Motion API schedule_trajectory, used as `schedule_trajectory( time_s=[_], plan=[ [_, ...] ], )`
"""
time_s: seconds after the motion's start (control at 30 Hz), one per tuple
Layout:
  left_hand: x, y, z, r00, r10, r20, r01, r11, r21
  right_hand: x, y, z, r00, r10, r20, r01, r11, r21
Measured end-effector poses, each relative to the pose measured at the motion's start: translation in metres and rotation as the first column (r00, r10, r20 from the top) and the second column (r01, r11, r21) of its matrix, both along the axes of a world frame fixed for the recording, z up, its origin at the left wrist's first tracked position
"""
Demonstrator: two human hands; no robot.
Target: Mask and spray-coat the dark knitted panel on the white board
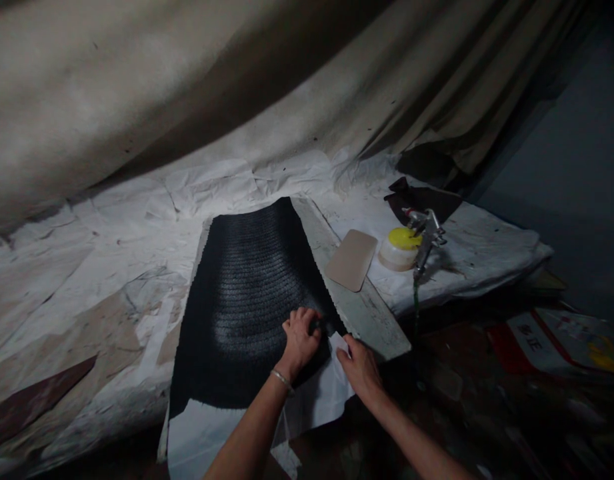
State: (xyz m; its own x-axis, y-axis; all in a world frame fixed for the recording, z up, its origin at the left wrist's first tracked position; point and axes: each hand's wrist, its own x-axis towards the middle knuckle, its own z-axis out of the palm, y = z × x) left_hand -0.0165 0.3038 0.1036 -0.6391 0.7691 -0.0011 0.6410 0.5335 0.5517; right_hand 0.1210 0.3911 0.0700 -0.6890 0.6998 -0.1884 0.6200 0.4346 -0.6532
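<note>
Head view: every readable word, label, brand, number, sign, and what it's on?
"IE", probably: on the red-and-white printed item at right; the mark before it is too blurred to read.
No readable text on the black sheet or spray gun.

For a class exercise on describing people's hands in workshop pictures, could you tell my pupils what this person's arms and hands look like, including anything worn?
The left hand and right hand are both bare, without gloves. A slim, pale, silvery bracelet circles the left wrist; the right wrist shows none. No sleeves cover the visible forearms.
</note>
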Motion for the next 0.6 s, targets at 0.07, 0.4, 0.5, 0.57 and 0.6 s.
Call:
schedule_trajectory(
  time_s=[0.07,0.4,0.5,0.57,0.6],
  plan=[
    [0.004,0.000,-0.001,0.998,0.055,0.020,-0.055,0.998,0.011,0.000,0.000,0.000,1.000,-0.002,-0.001,0.002,1.000,0.001],
    [0.020,-0.001,-0.008,0.997,0.020,-0.072,-0.021,1.000,-0.020,0.000,0.000,0.001,1.000,-0.009,-0.024,0.009,1.000,-0.003],
    [0.021,0.000,-0.007,0.997,0.020,-0.074,-0.024,0.999,-0.048,0.000,0.000,0.002,1.000,-0.009,-0.022,0.009,1.000,0.000],
    [0.022,0.000,-0.005,0.997,0.016,-0.080,-0.022,0.997,-0.070,-0.001,-0.001,0.002,1.000,-0.009,-0.023,0.009,1.000,-0.004],
    [0.022,0.001,-0.004,0.996,0.016,-0.087,-0.023,0.997,-0.079,-0.001,-0.001,0.001,1.000,-0.009,-0.025,0.008,1.000,-0.007]
  ],
)
